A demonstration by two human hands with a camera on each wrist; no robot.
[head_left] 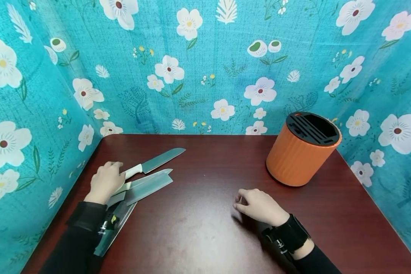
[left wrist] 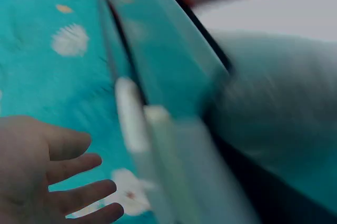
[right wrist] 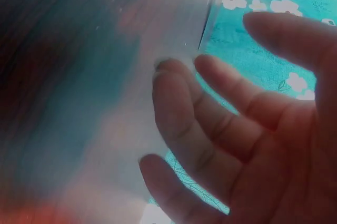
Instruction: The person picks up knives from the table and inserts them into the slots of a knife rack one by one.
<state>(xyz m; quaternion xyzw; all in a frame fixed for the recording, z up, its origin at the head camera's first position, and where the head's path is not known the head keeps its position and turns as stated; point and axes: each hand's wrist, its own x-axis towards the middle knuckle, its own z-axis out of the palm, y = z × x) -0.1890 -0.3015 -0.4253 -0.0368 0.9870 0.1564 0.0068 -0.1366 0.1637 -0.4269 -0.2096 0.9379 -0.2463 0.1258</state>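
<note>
The left hand point(head_left: 104, 182) is at the left side of a dark reddish-brown table point(head_left: 198, 236), above a loose cluster of knives. Its fingers are loosely extended and a little apart, and it grips nothing; the left wrist view shows a gap between the fingers and the blurred handles.

Farthest in the cluster lies a knife with a white handle point(head_left: 133, 171), its blade point(head_left: 162, 160) pointing far and right. Just nearer lies a knife with a pale handle point(head_left: 124, 187), its blade partly covered by a broad blade point(head_left: 148, 189) that also points right. A large blade point(head_left: 120, 226) lies nearest, beside the left wrist and partly hidden by it; its handle cannot be made out.

The right hand point(head_left: 260, 205) is over the right half of the table, well apart from the knives, with relaxed, slightly bent fingers and nothing in them.

Farther right, near the table's far right corner, stands an orange knife block point(head_left: 296, 160) with a slotted black top point(head_left: 309, 128). Both arms wear black wristbands point(head_left: 285, 236) and black sleeves point(head_left: 316, 262). A teal flowered cloth point(head_left: 205, 49) hangs behind the table.
</note>
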